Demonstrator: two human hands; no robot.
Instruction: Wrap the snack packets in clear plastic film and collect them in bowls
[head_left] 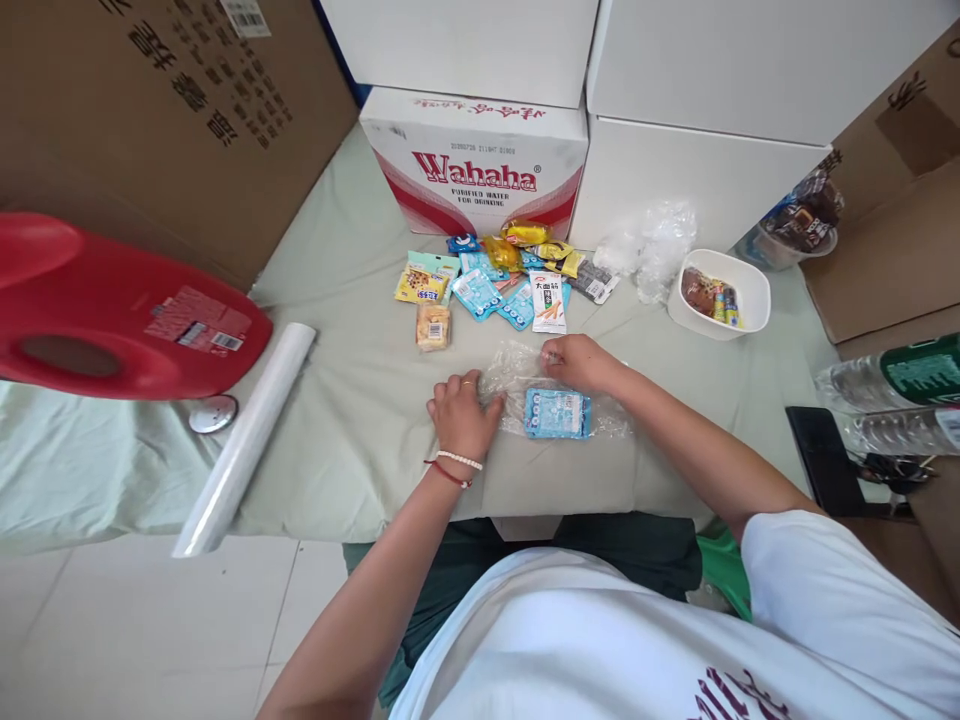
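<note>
A clear plastic bag lies spread on the cloth in front of me, with a light-blue snack packet on or inside it; I cannot tell which. At the bag's left edge, my left hand rests with fingers apart, touching the plastic. The fingers of my right hand are curled and pinch the bag's far side, just above the packet. Beyond the hands is a pile of snacks: a white packet, blue packets, a yellow packet and a wrapped biscuit-like snack.
A white bowl with snacks stands right, beside crumpled clear plastic. A Wahaha carton backs the table. Left are a red jug, a plastic film roll and a round lid. Bottles lie far right.
</note>
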